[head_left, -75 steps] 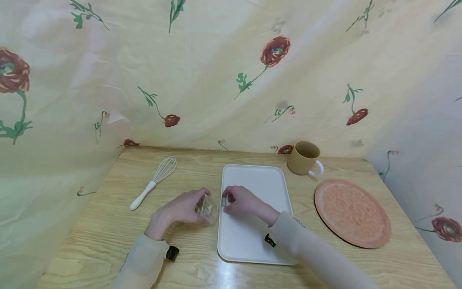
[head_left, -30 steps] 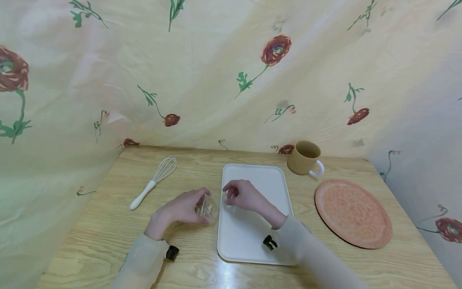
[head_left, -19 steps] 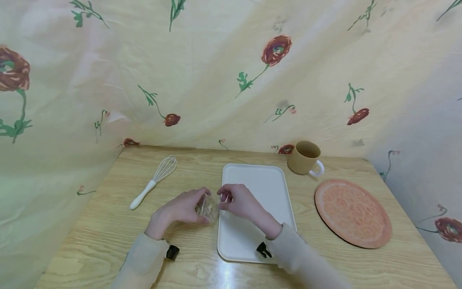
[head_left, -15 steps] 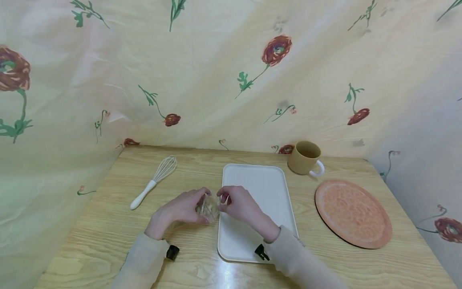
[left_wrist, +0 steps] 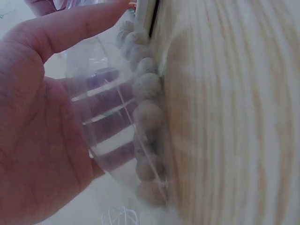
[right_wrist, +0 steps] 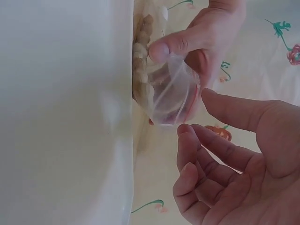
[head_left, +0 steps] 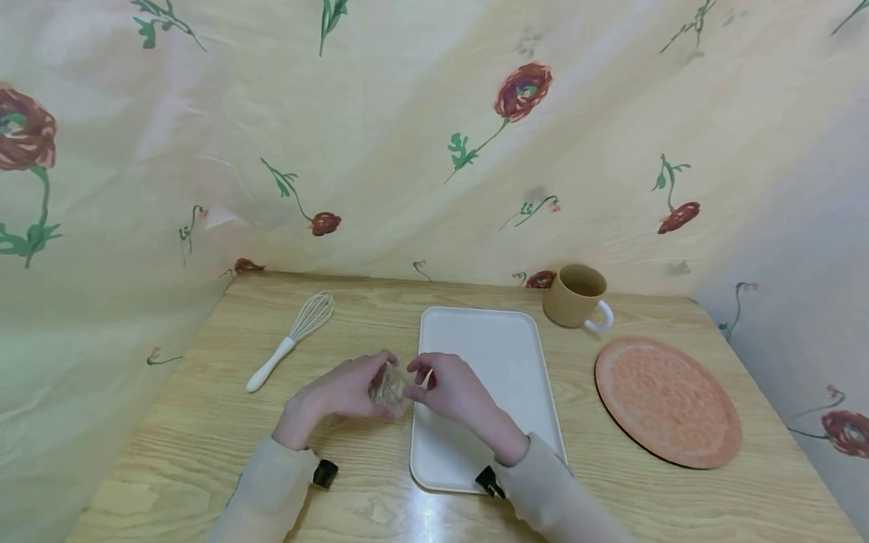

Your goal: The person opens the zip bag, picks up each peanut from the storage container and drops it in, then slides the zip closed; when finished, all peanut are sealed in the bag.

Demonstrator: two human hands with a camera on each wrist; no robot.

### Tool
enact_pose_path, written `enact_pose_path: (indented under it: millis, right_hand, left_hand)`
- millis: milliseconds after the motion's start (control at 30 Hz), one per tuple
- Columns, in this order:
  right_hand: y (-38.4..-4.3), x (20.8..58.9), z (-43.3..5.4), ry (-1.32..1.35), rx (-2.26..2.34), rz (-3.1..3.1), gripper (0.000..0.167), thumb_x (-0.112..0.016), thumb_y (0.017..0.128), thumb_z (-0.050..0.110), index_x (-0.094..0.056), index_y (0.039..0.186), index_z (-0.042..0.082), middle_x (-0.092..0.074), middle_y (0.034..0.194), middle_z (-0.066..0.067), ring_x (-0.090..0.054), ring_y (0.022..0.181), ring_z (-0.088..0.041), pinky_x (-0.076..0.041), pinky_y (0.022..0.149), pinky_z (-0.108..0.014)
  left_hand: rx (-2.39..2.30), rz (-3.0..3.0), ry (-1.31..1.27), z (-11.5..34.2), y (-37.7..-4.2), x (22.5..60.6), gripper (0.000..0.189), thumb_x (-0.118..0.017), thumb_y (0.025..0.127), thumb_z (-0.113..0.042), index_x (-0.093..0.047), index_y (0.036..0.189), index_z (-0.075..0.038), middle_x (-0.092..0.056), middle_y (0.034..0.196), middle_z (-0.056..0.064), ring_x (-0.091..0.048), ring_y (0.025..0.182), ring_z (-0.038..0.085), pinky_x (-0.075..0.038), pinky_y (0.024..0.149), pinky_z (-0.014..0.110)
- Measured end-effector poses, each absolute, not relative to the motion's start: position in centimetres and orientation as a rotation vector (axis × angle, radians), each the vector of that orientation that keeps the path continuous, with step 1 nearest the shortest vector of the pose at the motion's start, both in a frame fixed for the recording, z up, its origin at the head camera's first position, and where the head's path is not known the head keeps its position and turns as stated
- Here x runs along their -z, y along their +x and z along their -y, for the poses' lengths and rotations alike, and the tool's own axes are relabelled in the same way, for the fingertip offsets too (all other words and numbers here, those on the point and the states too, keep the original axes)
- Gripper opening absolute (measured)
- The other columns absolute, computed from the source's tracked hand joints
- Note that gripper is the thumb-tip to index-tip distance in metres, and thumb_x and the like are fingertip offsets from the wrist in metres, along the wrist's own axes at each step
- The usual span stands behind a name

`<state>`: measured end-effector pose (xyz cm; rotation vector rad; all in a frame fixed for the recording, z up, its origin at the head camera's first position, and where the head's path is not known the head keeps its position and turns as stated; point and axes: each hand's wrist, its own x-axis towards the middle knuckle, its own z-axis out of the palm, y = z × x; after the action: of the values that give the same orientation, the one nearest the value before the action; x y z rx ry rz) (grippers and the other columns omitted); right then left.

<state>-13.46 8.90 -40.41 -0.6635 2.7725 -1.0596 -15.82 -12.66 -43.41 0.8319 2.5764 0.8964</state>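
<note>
My left hand (head_left: 349, 388) holds a clear plastic zip bag (head_left: 388, 392) upright on the table, left of the white tray. Its thumb and fingers curve round the bag's sides. Several small, round, beige balls (left_wrist: 149, 115) lie along the bottom of the bag, blurred through the film. A thin red line runs along the bag's top edge in the right wrist view. My right hand (head_left: 451, 385) hovers over the tray's left edge. Its thumb and forefinger stand apart right at the bag's mouth (right_wrist: 190, 105), with nothing visible between them; the other fingers are loosely bent.
The white tray (head_left: 489, 339) lies on the wooden table (head_left: 204, 452) beneath my right hand. A whisk (head_left: 288, 343) lies at left. A tan mug (head_left: 570, 298) stands behind the tray, and a round terracotta-coloured mat (head_left: 668, 403) lies at right. A flowered cloth (head_left: 407, 151) hangs behind.
My right hand rose slightly over the tray, then came down and left to the bag's mouth. Its thumb and forefinger have parted. My left hand has stayed on the bag.
</note>
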Motion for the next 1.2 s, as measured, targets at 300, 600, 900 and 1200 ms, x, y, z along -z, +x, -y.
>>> enact_pose_path:
  millis: [300, 600, 900, 1200]
  right_hand:
    - [-13.7, 39.6, -10.1, -0.631, 1.314, -2.808, 0.018, -0.075, 0.09, 0.015, -0.07, 0.101, 0.002, -0.062, 0.076, 0.003, -0.056, 0.066, -0.015, -0.044, 0.057, -0.026]
    - [-13.7, 39.7, -10.5, -0.59, 1.253, -2.765, 0.023, -0.071, 0.094, 0.031, -0.074, 0.089, 0.008, -0.063, 0.072, 0.006, -0.054, 0.064, -0.013, -0.043, 0.054, -0.025]
    - [-13.4, 39.5, -10.6, -0.64, 1.304, -2.795, 0.025, -0.078, 0.087, 0.033, -0.075, 0.087, 0.008, -0.065, 0.073, 0.006, -0.056, 0.065, -0.012, -0.044, 0.055, -0.025]
    - [-13.7, 40.1, -10.4, -0.748, 1.38, -2.856, 0.021, -0.081, 0.085, 0.02, -0.075, 0.096, 0.003, -0.072, 0.081, 0.002, -0.063, 0.072, -0.01, -0.048, 0.061, -0.024]
  left_hand:
    - [-0.961, -2.663, 0.725, 12.3, -16.0, 43.3, 0.076, -0.081, 0.081, -0.045, -0.043, 0.137, -0.012, -0.059, 0.098, 0.0, -0.056, 0.081, 0.016, -0.048, 0.07, 0.035]
    - [-0.991, -2.808, 0.716, 11.5, -15.7, 42.8, 0.075, -0.079, 0.081, -0.051, -0.044, 0.13, -0.006, -0.056, 0.082, 0.0, -0.05, 0.062, 0.012, -0.043, 0.055, 0.031]
    - [-1.088, -2.884, 0.724, 10.2, -15.4, 42.9, 0.072, -0.082, 0.08, -0.047, -0.044, 0.122, -0.002, -0.057, 0.087, 0.002, -0.051, 0.062, 0.012, -0.044, 0.054, 0.029]
    - [-1.18, -2.807, 0.617, 9.8, -14.9, 42.4, 0.068, -0.082, 0.077, -0.053, -0.04, 0.107, -0.01, -0.054, 0.087, 0.002, -0.05, 0.061, 0.013, -0.042, 0.053, 0.03]
